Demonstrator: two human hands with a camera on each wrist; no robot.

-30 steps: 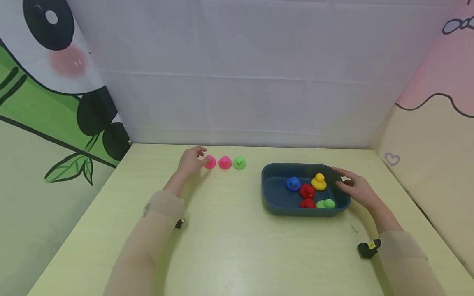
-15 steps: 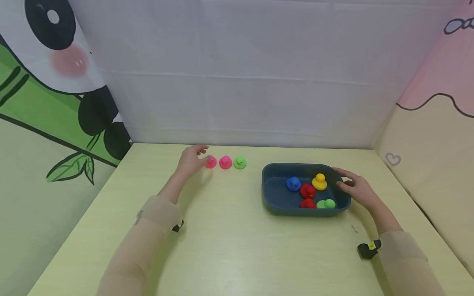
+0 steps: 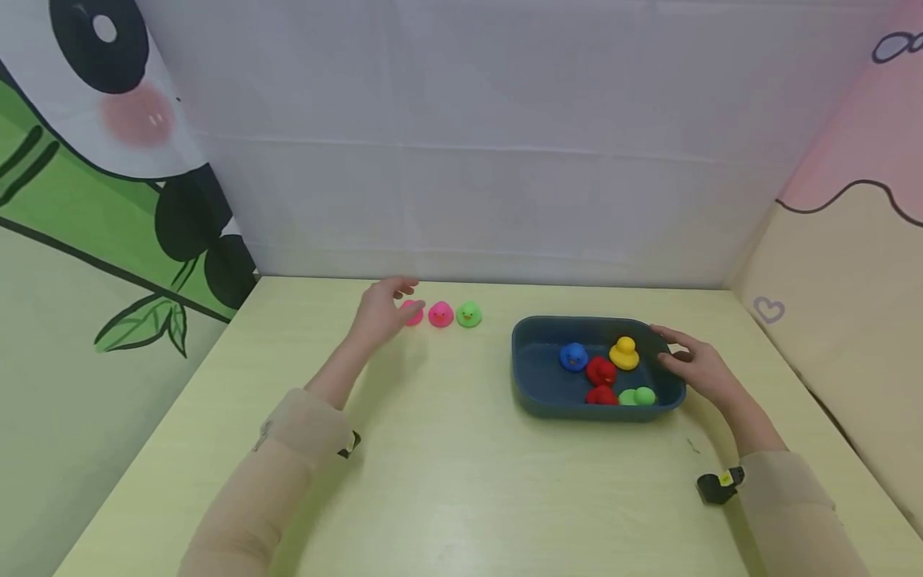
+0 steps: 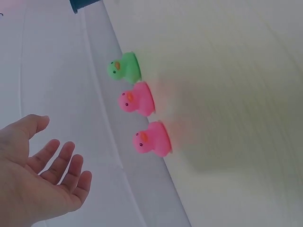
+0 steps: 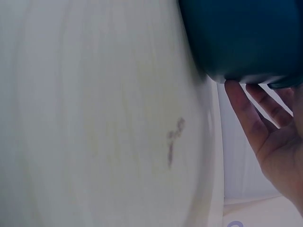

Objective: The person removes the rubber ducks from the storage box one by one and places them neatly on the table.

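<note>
Three rubber ducks stand in a row near the table's back edge: a left pink duck [image 4: 152, 139], a middle pink duck [image 3: 441, 314] and a green duck [image 3: 469, 314]. My left hand [image 3: 382, 311] hovers by the left pink duck, its thumb overlapping that duck in the head view. In the left wrist view its fingers are loosely spread, apart from all three ducks, and hold nothing. My right hand [image 3: 698, 369] grips the right end of a dark blue tray [image 3: 526, 407], thumb over the rim. Fingertips [image 5: 232, 85] touch its outer wall in the right wrist view.
Inside the tray lie a blue duck [image 3: 574, 357], a yellow duck [image 3: 624, 353], two red ducks [image 3: 601, 371] and a light green duck [image 3: 638, 397]. A white cloth [image 3: 505, 160] hangs behind the pale table [image 3: 447, 489], and printed side panels [image 3: 851, 320] flank it.
My left hand has drifted slightly up and to the right, its thumb now covering more of the left pink duck. The right hand and the tray have stayed put.
</note>
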